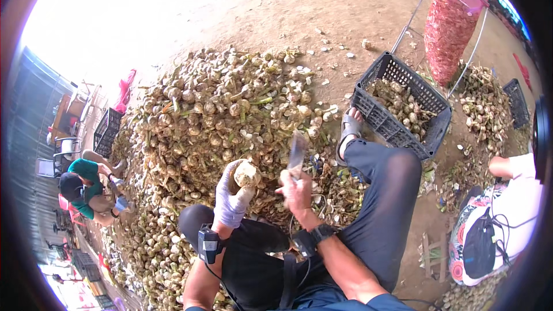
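Note:
My left hand point(232, 198), in a pale glove, has its fingers closed around a whitish garlic bulb point(247, 173). A short way to the right, my right hand point(296, 191) is bare and grips a knife by its handle. The knife's broad blade point(297, 151) points up and away from me, apart from the bulb and slightly blurred. Both hands are above my lap, in front of a large heap of garlic bulbs point(213, 103) with dry stems and some green stalks. Each of my wrists carries a small dark device.
A black plastic crate point(429, 147), partly filled with bulbs, stands beside my right foot. Behind it a red mesh bag point(446, 34) hangs full on a metal frame. Another bulb pile point(487, 109) lies at right. Co-workers sit at left point(86, 187) and right point(489, 230).

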The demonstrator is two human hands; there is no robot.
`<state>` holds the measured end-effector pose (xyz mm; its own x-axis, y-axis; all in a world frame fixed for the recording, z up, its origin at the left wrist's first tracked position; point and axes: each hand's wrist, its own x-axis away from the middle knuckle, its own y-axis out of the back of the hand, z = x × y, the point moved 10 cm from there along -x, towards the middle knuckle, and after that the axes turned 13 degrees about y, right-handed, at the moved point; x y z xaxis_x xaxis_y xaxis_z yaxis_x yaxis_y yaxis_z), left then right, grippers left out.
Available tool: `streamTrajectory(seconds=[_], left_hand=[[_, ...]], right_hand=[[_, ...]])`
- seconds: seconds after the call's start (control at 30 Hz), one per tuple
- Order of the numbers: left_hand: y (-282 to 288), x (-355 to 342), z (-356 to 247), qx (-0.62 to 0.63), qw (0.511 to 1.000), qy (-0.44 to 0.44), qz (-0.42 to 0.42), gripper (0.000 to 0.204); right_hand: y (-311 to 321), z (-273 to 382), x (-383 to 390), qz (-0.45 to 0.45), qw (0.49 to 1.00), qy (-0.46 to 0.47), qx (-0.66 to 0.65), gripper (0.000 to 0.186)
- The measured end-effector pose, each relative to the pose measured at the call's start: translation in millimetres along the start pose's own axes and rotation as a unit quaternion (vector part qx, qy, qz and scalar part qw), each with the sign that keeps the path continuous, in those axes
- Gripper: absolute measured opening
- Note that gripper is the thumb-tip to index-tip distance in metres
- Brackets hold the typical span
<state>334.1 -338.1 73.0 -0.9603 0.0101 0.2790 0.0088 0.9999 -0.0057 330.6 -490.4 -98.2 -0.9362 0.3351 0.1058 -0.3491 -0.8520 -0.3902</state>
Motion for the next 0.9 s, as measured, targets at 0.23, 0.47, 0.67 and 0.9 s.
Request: streamTrajectory(seconds=[0.23, 0.47, 0.67, 0.9], left_hand=[[-23.9, -4.7, 1.9, 0.035, 0.991, 0.013, 0.127, 0.076], [-36.8, 15.2, -52.4, -0.401, 0.879, -0.256, -0.026, 0.054], [-12.8, 5.5, -25.3, -0.336, 0.921, -0.193, -0.048, 0.028], [1.6, -13.8, 55.2, 0.123, 0.958, 0.252, 0.056, 0.03]], right_hand=[[-73.3, 46.3, 35.4, 0.115, 0.905, -0.221, -0.343, 0.037], [-34.7, 62.6, 2.7, 0.083, 0.984, -0.08, -0.133, 0.005], [-36.1, 100.0, 2.7, 0.105, 0.992, 0.014, -0.069, 0.015], [-47.4, 117.6, 5.1, 0.234, 0.926, 0.224, 0.193, 0.008]])
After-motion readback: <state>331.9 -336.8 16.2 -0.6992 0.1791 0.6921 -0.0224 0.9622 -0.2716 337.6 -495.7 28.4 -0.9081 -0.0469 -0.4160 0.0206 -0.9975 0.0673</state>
